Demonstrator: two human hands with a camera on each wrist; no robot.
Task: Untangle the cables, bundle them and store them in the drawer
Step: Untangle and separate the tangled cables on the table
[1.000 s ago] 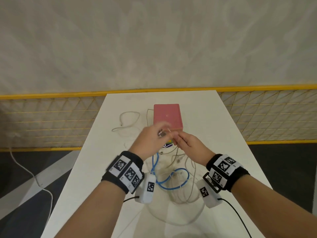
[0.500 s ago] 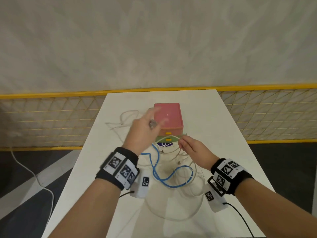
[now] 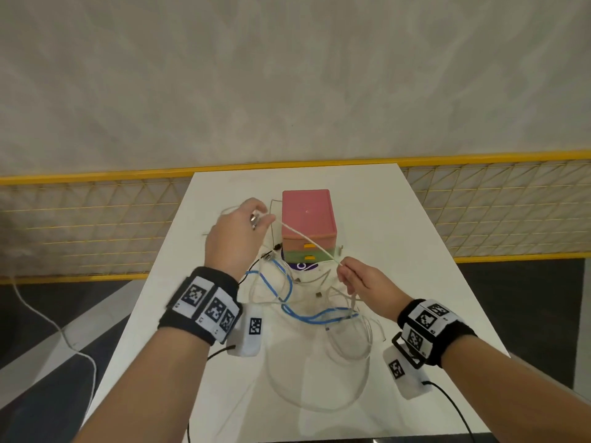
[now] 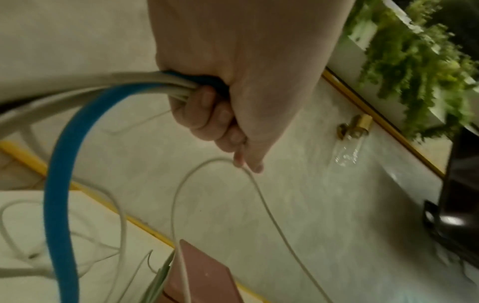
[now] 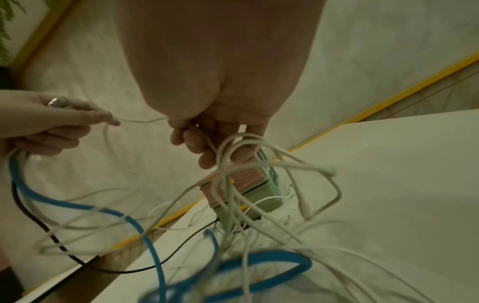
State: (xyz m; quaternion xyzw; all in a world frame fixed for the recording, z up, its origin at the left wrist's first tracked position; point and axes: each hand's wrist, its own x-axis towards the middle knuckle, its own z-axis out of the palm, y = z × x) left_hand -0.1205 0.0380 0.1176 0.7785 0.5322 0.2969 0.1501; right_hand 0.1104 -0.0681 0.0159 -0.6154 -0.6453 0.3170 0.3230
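Observation:
A tangle of white cables (image 3: 348,334) and a blue cable (image 3: 287,295) hangs between my hands above the white table (image 3: 415,266). My left hand (image 3: 238,231) is raised left of the pink drawer box (image 3: 308,219); its fist grips the blue cable (image 4: 59,184) and white strands, and its fingertips pinch a thin white cable (image 3: 307,239) by its metal plug. That cable runs taut to my right hand (image 3: 355,276), which pinches it and holds several white loops (image 5: 259,184). The box's orange and green drawers (image 3: 308,252) look closed.
A yellow mesh railing (image 3: 479,212) runs behind and beside the table. A white cable loop (image 3: 224,212) lies on the table behind my left hand. A black lead (image 5: 77,260) threads through the tangle. Dark floor lies on both sides.
My left hand has pulled up and to the left, away from the right hand, drawing the thin white cable taut. The right hand has stayed near the drawer front.

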